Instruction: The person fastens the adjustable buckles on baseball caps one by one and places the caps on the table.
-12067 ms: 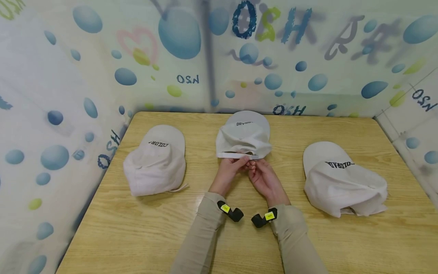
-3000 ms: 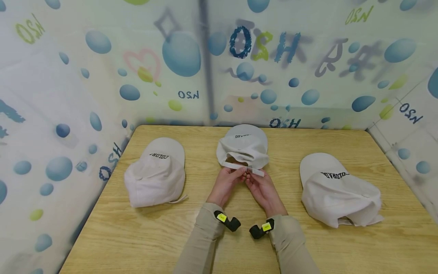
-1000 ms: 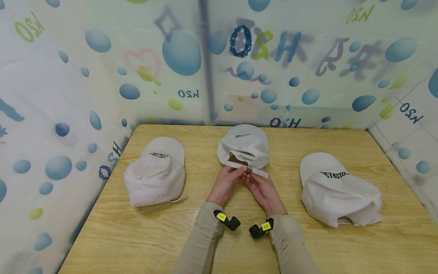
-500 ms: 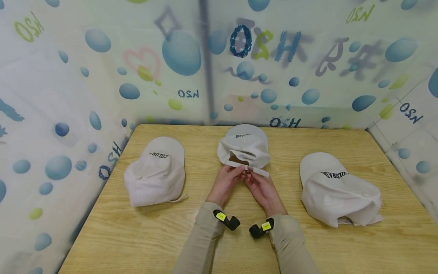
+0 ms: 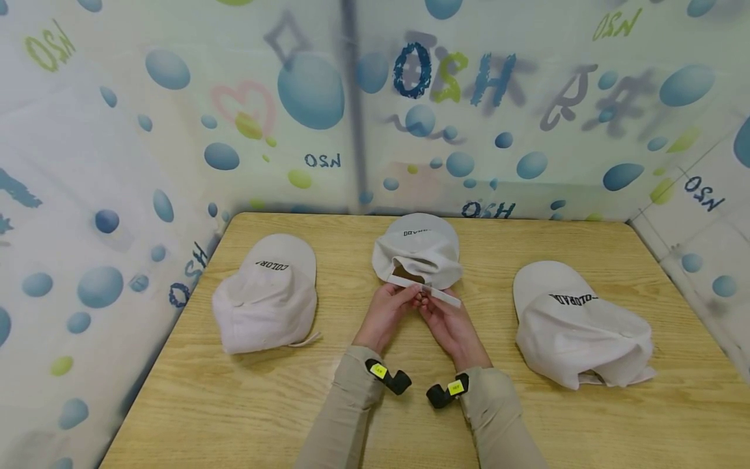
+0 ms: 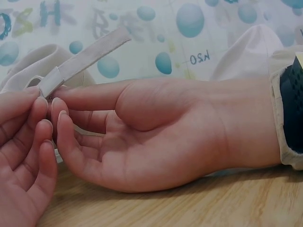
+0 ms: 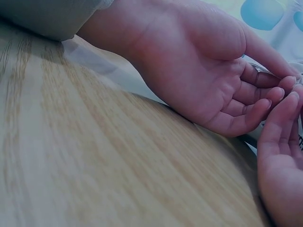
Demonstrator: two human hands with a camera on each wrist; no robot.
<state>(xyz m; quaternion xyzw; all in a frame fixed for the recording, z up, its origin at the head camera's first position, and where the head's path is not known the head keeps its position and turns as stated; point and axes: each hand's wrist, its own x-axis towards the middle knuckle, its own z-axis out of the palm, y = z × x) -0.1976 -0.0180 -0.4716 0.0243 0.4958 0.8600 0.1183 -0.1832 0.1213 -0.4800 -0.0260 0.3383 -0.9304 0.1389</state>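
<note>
A white baseball cap [image 5: 418, 244] with dark lettering sits at the back middle of the table, its rear opening toward me. My left hand [image 5: 387, 316] pinches the cap's back strap [image 5: 404, 281] between thumb and fingers. Close beside it, my right hand [image 5: 454, 329] pinches the same strap where its two parts overlap. In the left wrist view the strap's loose end [image 6: 90, 56] slants up past the right hand [image 6: 156, 127]. The fingertips of both hands meet at the strap. The right wrist view shows the left hand [image 7: 189, 61] palm-on, with the strap mostly hidden.
A similar white cap [image 5: 266, 296] lies on the left of the wooden table [image 5: 234, 404], and another white cap [image 5: 580, 326] on the right. Behind the table hangs a patterned curtain [image 5: 422, 163]. Each wrist bears a small black camera [image 5: 389, 376].
Since the oldest frame, the strap has been drawn out from the cap, its opening looks larger and a loose end extends rightward. In the last second the strap shifts only slightly.
</note>
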